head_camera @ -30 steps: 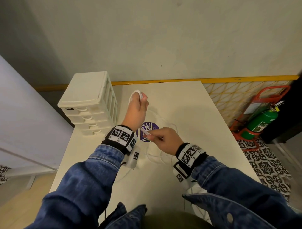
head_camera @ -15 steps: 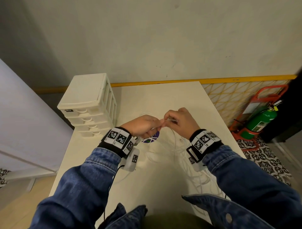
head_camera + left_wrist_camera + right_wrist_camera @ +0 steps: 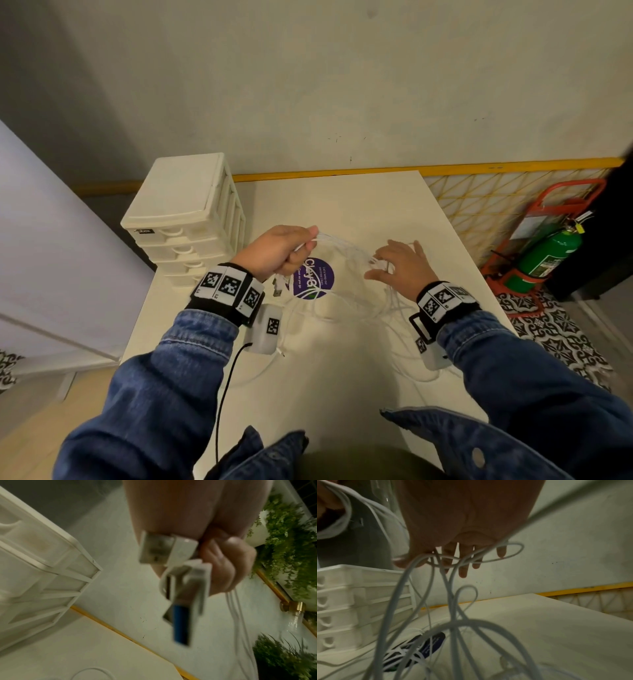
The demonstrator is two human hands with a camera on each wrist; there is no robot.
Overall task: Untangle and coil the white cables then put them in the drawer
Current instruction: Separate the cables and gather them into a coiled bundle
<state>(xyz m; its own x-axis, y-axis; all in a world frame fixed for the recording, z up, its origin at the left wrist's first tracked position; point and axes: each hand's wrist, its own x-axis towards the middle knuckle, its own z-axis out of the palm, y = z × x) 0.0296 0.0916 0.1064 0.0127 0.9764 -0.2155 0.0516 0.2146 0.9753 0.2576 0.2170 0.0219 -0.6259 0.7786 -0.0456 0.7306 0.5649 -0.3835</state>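
Note:
A tangle of white cables (image 3: 346,301) lies on the white table (image 3: 342,383), with strands rising to both hands. My left hand (image 3: 305,245) is raised beside the drawer unit (image 3: 185,212) and grips a bunch of strands. In the left wrist view its curled fingers (image 3: 228,563) hold cables whose USB plugs (image 3: 181,588) hang below the palm. My right hand (image 3: 394,260) hovers right of the purple sticker (image 3: 313,277) with fingers spread and straight. In the right wrist view cable loops (image 3: 453,601) drape over those fingers (image 3: 462,568).
The cream drawer unit (image 3: 351,601) stands at the table's back left with all drawers closed. A green fire extinguisher (image 3: 548,253) in a red stand sits on the floor to the right. A wall runs behind the table. A black lead (image 3: 226,387) hangs from my left wrist.
Half a second ago both hands pinched the cables together at the middle. They have since drawn apart: the left went left still holding strands, the right moved right and spread its fingers.

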